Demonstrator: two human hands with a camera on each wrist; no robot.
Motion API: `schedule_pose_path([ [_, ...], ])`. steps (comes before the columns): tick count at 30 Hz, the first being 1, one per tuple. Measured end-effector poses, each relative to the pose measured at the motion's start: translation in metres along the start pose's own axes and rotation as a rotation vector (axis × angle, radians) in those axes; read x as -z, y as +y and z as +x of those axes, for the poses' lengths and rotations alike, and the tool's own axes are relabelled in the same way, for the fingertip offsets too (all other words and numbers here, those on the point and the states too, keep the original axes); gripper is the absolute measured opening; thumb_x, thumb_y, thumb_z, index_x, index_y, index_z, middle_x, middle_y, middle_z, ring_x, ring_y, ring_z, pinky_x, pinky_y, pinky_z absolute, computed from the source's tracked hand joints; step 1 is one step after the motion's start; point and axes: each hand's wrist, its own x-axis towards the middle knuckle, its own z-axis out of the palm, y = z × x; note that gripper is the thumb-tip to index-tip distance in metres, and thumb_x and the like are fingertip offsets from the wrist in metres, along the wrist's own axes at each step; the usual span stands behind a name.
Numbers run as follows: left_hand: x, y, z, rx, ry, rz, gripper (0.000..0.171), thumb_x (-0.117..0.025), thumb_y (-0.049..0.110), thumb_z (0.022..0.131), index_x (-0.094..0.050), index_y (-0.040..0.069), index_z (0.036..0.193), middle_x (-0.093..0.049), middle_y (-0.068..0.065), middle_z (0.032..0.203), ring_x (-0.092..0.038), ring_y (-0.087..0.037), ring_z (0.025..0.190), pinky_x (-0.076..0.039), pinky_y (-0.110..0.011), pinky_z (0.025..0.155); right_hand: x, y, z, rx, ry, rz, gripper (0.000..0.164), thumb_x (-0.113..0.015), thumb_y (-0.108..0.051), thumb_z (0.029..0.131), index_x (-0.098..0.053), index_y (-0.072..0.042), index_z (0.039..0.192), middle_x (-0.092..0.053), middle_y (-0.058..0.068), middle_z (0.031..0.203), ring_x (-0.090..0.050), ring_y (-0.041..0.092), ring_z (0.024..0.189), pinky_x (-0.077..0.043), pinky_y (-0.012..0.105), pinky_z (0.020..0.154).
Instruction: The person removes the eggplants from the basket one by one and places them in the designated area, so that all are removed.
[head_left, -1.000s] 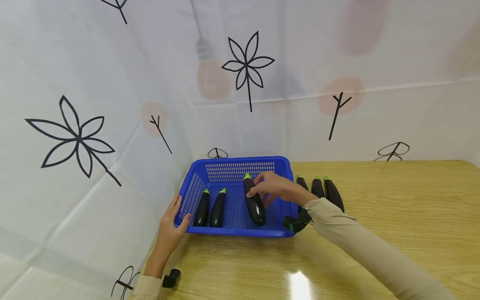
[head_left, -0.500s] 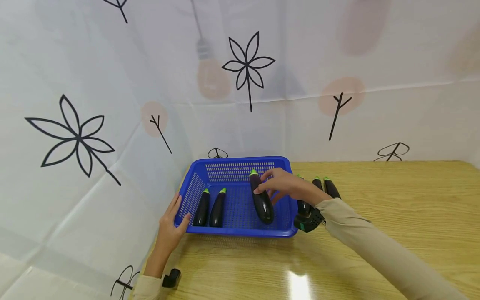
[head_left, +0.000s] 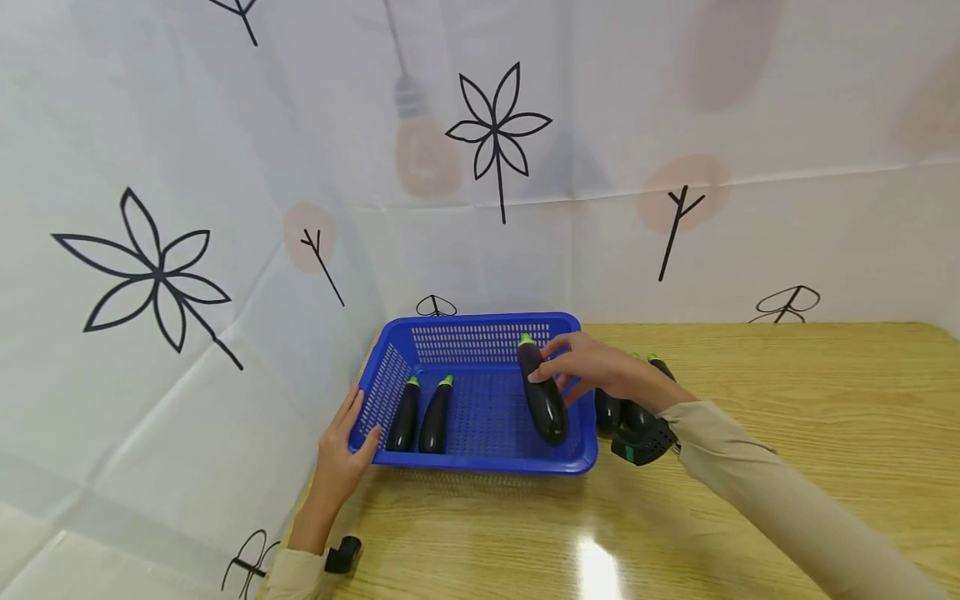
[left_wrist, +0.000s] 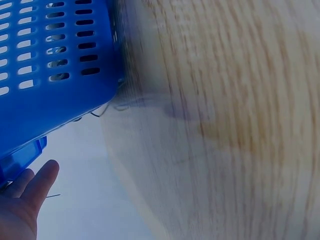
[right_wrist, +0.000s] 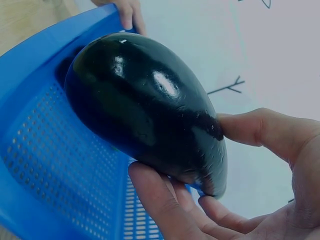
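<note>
My right hand [head_left: 588,367] pinches a dark purple eggplant [head_left: 546,404] with a green stem end, thumb on one side and fingers on the other. It is tilted over the right part of a blue plastic basket [head_left: 480,463]; the right wrist view shows its glossy rounded end [right_wrist: 145,100] large. Two more eggplants lie in the basket's left part, a left one [head_left: 403,417] and one beside it [head_left: 437,417]. My left hand [head_left: 341,458] rests on the basket's left front corner, fingers fairly straight along the rim, thumb apart.
Outside the basket's right wall, several eggplants [head_left: 609,412] lie on the wooden table [head_left: 787,433], partly hidden by my right hand and wrist. A patterned white cloth [head_left: 600,250] hangs behind the table and along its left side.
My right hand has moved right, and slightly up in the view, with the held eggplant, away from the two in the basket. The left hand and basket have stayed in place.
</note>
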Motion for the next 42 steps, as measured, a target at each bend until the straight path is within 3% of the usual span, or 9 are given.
schedule_pose_path([
  [11, 0.001, 0.003, 0.001, 0.011, -0.013, -0.002, 0.064, -0.065, 0.011, 0.086, -0.038, -0.005, 0.141, -0.034, -0.019, 0.148, -0.039, -0.044, 0.127, -0.040, -0.058, 0.090, 0.016, 0.007, -0.010, 0.004, 0.035, 0.023, 0.072, -0.074, -0.026, 0.081, -0.036, 0.005, 0.134, -0.052, 0.010, 0.080, -0.052, 0.022, 0.072, -0.055, 0.041, 0.070],
  [21, 0.002, -0.001, 0.002, -0.025, -0.036, 0.041, 0.065, -0.065, 0.013, 0.086, -0.037, -0.006, 0.142, -0.032, -0.018, 0.150, -0.038, -0.043, 0.129, -0.039, -0.057, 0.093, 0.029, 0.011, -0.023, 0.010, 0.047, 0.027, 0.070, -0.072, -0.025, 0.083, -0.035, 0.005, 0.135, -0.051, 0.009, 0.080, -0.052, 0.021, 0.071, -0.054, 0.041, 0.070],
  [29, 0.002, -0.002, 0.001, -0.041, -0.023, 0.036, 0.065, -0.065, 0.012, 0.085, -0.038, -0.006, 0.141, -0.033, -0.017, 0.149, -0.040, -0.042, 0.127, -0.040, -0.057, 0.092, 0.039, 0.015, -0.034, 0.034, 0.031, 0.028, 0.073, -0.070, -0.027, 0.085, -0.032, 0.007, 0.137, -0.057, 0.014, 0.098, -0.056, 0.024, 0.081, -0.054, 0.040, 0.073],
  [35, 0.002, -0.001, 0.001, -0.034, -0.025, 0.021, 0.065, -0.065, 0.013, 0.086, -0.037, -0.005, 0.142, -0.032, -0.016, 0.150, -0.040, -0.042, 0.128, -0.040, -0.057, 0.092, 0.048, 0.022, -0.040, 0.032, 0.038, 0.038, 0.072, -0.069, -0.026, 0.086, -0.031, 0.007, 0.138, -0.052, 0.009, 0.088, -0.052, 0.019, 0.073, -0.054, 0.041, 0.072],
  [42, 0.002, -0.001, 0.000, -0.043, -0.009, 0.027, 0.065, -0.066, 0.010, 0.084, -0.038, -0.006, 0.141, -0.033, -0.017, 0.149, -0.040, -0.043, 0.127, -0.039, -0.056, 0.093, 0.057, 0.032, -0.044, 0.009, 0.054, 0.028, 0.073, -0.068, -0.027, 0.087, -0.029, 0.008, 0.138, -0.059, 0.012, 0.099, -0.059, 0.022, 0.080, -0.054, 0.041, 0.073],
])
